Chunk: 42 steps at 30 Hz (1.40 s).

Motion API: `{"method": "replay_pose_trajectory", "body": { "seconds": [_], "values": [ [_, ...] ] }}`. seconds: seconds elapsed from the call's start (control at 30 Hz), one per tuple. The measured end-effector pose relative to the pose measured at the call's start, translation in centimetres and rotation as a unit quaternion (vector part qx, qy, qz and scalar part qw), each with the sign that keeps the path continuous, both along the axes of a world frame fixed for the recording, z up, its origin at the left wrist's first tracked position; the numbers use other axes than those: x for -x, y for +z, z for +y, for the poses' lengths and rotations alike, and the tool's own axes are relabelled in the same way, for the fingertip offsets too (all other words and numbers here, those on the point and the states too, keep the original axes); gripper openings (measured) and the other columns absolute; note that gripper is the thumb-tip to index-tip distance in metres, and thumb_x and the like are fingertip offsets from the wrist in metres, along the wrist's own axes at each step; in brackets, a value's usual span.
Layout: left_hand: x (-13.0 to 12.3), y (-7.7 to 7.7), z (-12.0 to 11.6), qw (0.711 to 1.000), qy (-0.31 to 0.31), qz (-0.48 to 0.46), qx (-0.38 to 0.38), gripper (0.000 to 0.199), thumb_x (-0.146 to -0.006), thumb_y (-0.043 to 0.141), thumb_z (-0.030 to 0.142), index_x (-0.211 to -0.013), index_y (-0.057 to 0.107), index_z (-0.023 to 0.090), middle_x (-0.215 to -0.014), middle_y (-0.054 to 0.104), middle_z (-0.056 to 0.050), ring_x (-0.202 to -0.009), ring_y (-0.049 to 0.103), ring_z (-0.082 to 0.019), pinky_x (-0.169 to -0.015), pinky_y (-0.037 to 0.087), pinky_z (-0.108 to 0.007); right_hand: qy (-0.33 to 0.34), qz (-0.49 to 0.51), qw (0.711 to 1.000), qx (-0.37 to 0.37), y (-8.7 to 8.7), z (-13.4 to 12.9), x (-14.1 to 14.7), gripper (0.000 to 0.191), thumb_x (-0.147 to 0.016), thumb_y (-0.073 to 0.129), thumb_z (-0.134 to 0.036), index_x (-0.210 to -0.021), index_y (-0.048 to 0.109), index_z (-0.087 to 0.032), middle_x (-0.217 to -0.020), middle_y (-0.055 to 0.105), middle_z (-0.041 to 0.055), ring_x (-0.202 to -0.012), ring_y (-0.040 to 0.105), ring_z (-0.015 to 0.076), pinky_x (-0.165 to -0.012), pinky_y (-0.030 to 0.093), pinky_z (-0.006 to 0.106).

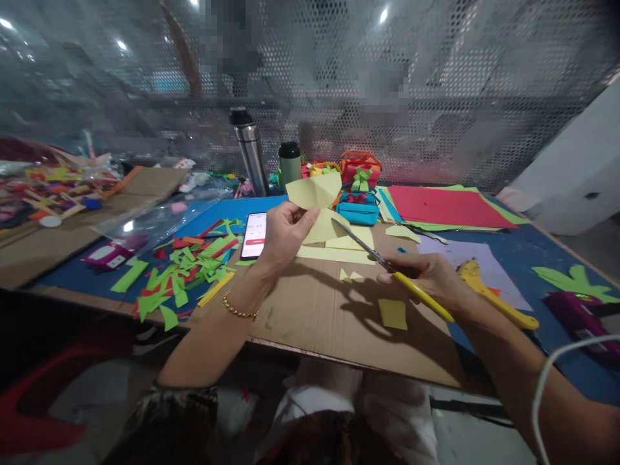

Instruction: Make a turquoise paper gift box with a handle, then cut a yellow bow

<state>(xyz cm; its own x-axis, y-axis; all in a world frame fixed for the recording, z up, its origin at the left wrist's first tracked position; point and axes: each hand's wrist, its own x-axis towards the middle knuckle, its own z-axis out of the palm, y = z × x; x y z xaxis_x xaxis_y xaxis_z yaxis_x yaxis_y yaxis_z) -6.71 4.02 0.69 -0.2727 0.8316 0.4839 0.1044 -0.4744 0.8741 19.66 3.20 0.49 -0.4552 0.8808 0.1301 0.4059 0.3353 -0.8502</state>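
Note:
My left hand (pixel 289 234) pinches a folded piece of pale yellow paper (pixel 317 192) above a sheet of cardboard (pixel 310 310). My right hand (pixel 426 278) grips a pair of scissors (pixel 371 252) with yellow handles. The blades point up and left, their tips close to the paper's lower right; whether they touch it I cannot tell. Beneath the hands lie a small yellow paper piece (pixel 393 314), tiny yellow offcuts (pixel 349 276) and several yellow strips. A phone (pixel 254 236) with a lit screen rests beside my left wrist.
Green and red paper scraps (pixel 188 271) are heaped at left. Behind stand a steel flask (pixel 250 152), a green bottle (pixel 290 163) and small paper bags (pixel 358 206). Red and green sheets (pixel 445 206) lie at back right, a yellow-handled tool (pixel 494 300) at right. A white cable (pixel 547 381) hangs near my right forearm.

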Motion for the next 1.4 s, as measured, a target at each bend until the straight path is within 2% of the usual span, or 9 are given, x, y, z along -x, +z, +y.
{"method": "replay_pose_trajectory", "body": {
  "seconds": [0.2,0.43,0.7,0.9,1.0,1.13,1.4],
  "values": [
    [-0.19,-0.03,-0.11,1.0,-0.001,0.005,-0.002,0.025,-0.076,0.085,0.038,-0.079,0.074,0.017,-0.076,0.075,-0.005,-0.064,0.065,-0.015,-0.059,0.053,-0.029,-0.004,0.046,0.999,0.026,-0.27,0.02,0.16,0.051,-0.057,0.09,-0.065,-0.087,0.088,-0.023,-0.066,0.065,0.0012,-0.061,0.053,0.0144,-0.058,0.049,0.029],
    [-0.44,-0.12,-0.25,0.999,-0.039,0.002,0.013,0.034,-0.071,0.088,0.046,-0.083,0.076,0.017,-0.078,0.077,-0.005,-0.067,0.066,-0.016,-0.061,0.055,-0.029,0.005,0.031,1.0,-0.002,-0.53,0.18,0.06,0.053,-0.061,0.088,-0.07,-0.09,0.089,-0.025,-0.067,0.067,0.0018,-0.062,0.053,0.0152,-0.056,0.047,0.027],
    [-0.33,-0.1,-0.31,0.999,-0.04,0.006,0.027,0.029,-0.074,0.086,0.041,-0.079,0.075,0.015,-0.077,0.076,-0.007,-0.067,0.066,-0.016,-0.059,0.053,-0.028,-0.009,-0.01,1.0,-0.02,-0.57,0.47,-0.42,0.054,-0.061,0.085,-0.072,-0.089,0.089,-0.026,-0.063,0.065,0.0004,-0.06,0.053,0.016,-0.055,0.046,0.029],
    [-0.44,0.17,-0.39,0.997,-0.06,-0.007,0.038,0.033,-0.071,0.088,0.046,-0.079,0.076,0.016,-0.076,0.077,-0.007,-0.068,0.067,-0.017,-0.061,0.056,-0.029,-0.006,0.028,1.0,0.003,-0.36,0.09,0.08,0.056,-0.058,0.088,-0.07,-0.089,0.089,-0.023,-0.071,0.072,0.0035,-0.065,0.059,0.0173,-0.059,0.051,0.03],
    [-0.61,0.22,-0.43,0.996,-0.072,-0.011,0.043,0.036,-0.067,0.09,0.048,-0.077,0.076,0.016,-0.076,0.077,-0.006,-0.069,0.068,-0.018,-0.063,0.058,-0.03,-0.003,0.038,0.999,0.012,-0.36,0.04,0.16,0.055,-0.057,0.09,-0.068,-0.088,0.089,-0.023,-0.07,0.07,0.0028,-0.064,0.058,0.0166,-0.058,0.05,0.029],
    [-0.71,0.2,-0.53,0.995,-0.081,-0.018,0.047,0.035,-0.068,0.09,0.047,-0.079,0.077,0.016,-0.078,0.078,-0.006,-0.069,0.068,-0.017,-0.066,0.059,-0.031,0.0,0.026,1.0,0.007,-0.57,0.18,-0.02,0.052,-0.061,0.088,-0.066,-0.091,0.089,-0.024,-0.069,0.068,0.0017,-0.065,0.057,0.0166,-0.058,0.049,0.03],
    [-0.62,0.13,-0.5,0.995,-0.076,-0.01,0.057,0.031,-0.069,0.088,0.043,-0.081,0.078,0.017,-0.078,0.078,-0.007,-0.07,0.068,-0.017,-0.063,0.058,-0.03,0.01,-0.018,0.999,-0.031,-0.73,0.29,-0.34,0.049,-0.07,0.081,-0.068,-0.092,0.089,-0.024,-0.065,0.064,0.0008,-0.062,0.053,0.016,-0.055,0.044,0.029]
  ]
}}
